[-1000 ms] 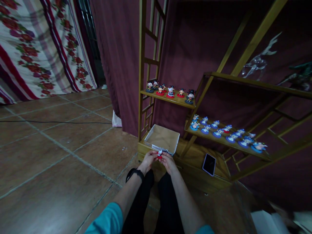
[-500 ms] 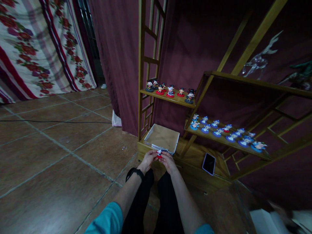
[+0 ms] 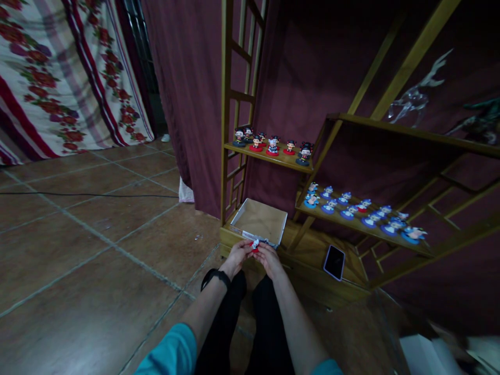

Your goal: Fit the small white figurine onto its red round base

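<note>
Between my two hands is a small figurine (image 3: 255, 245) with a whitish top and a red base. My left hand (image 3: 239, 255) grips it from the left with closed fingers. From the right, the fingers of my right hand (image 3: 268, 255) close on the same figurine. Just beyond my hands an open white cardboard box (image 3: 261, 221) sits on the low wooden ledge. On the upper left shelf (image 3: 287, 160) stand several black-haired figurines (image 3: 257, 141) and a pale one on a red base (image 3: 272, 146). Several blue and white figurines (image 3: 349, 211) line the lower right shelf.
A phone or tablet (image 3: 335, 262) lies on the ledge to the right. A clear deer ornament (image 3: 414, 101) stands on the high shelf. Wooden posts (image 3: 226, 104) frame the unit. A cable (image 3: 97, 195) crosses the tiled floor; a pale box (image 3: 420, 351) is low right.
The figurine has turned slightly between my fingers, its pale part now showing more. My hands stay in nearly the same place.
</note>
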